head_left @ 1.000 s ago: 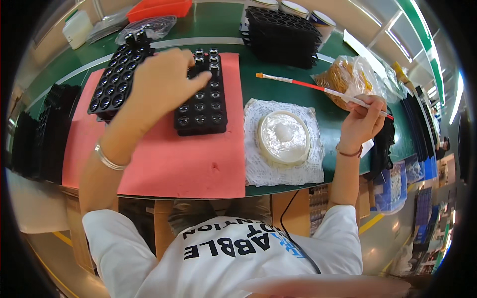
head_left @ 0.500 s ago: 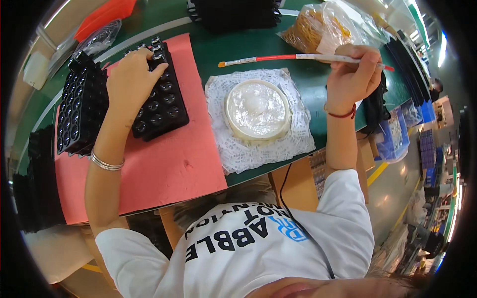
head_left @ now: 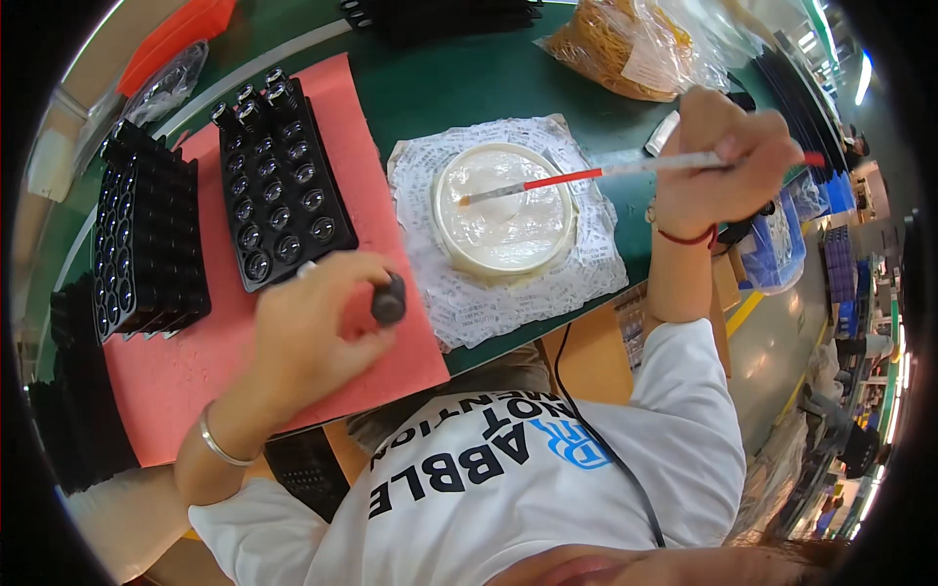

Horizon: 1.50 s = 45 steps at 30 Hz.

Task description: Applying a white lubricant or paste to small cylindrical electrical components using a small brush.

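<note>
Over the near part of the pink sheet, my left hand grips a small black cylindrical part between thumb and fingers. My right hand is closed around a thin paintbrush with a red and white handle. The brush tip is over the white, glossy contents of a round dish; whether it touches them I cannot tell. Paper covered in print lies beneath the dish. Beyond my left hand is a black tray with rows of round cups, several upright black cylinders at its far end.
A stack of black trays stands left on the pink sheet. At the back are an orange-red bin, dark stacked pieces and a clear bag of yellow-brown bands. A blue bin sits off the table's right side.
My left hand has come away from the tray toward me, now holding a black cylindrical part. My right hand has shifted right, and the brush tip has dropped to the dish.
</note>
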Available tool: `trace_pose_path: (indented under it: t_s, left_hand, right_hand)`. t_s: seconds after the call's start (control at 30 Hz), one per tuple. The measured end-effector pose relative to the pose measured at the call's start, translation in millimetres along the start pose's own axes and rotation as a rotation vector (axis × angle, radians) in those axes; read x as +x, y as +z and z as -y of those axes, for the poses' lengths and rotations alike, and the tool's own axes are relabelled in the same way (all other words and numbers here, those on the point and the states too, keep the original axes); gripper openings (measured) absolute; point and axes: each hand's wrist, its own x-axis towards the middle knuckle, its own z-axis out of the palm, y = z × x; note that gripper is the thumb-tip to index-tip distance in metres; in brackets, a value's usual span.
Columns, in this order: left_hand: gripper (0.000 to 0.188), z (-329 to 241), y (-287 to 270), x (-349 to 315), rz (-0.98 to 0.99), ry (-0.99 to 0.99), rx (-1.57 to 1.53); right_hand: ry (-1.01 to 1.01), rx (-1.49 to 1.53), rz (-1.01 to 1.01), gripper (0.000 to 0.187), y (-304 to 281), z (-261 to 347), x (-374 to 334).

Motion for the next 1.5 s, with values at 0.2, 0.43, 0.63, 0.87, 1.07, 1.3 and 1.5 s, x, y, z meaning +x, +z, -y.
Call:
trace_pose_path:
  t_s: [0.2, 0.43, 0.63, 0.87, 1.07, 1.3, 1.5]
  left_hand:
    - [0.035, 14.2, 12.9, -7.8, -0.026, -0.026, -0.190]
    - [0.028, 22.7, 11.8, -14.3, -0.002, -0.204, -0.496]
    - [0.024, 18.3, 6.1, -11.7, -0.002, -0.448, -0.885]
    - [0.023, 19.5, -2.5, -13.0, -0.007, -0.534, -1.121]
    - [0.024, 21.7, -0.4, -13.0, -0.067, -0.463, -1.145]
    - [0.024, 23.2, 1.2, -13.2, -0.068, -0.469, -1.148]
    - [0.022, 26.0, 1.7, -13.7, -0.079, -0.448, -1.121]
  right_hand:
    - [0.086, -0.182, 0.191, 0.043, 15.7, 14.6, -0.6]
    - [0.377, -0.038, -0.090, 0.041, 20.7, 2.0, -1.2]
    - [0.431, 0.017, -0.204, 0.035, 11.8, -1.5, 12.4]
    - [0.558, 0.282, -0.095, 0.033, 30.3, 4.9, 3.4]
    - [0.522, 0.147, -0.061, 0.032, 34.0, 3.4, -0.5]
    - [0.508, 0.161, -0.045, 0.032, 32.1, 2.5, -0.3]
    - [0.446, 0.062, 0.023, 0.031, 34.4, 0.7, -1.1]
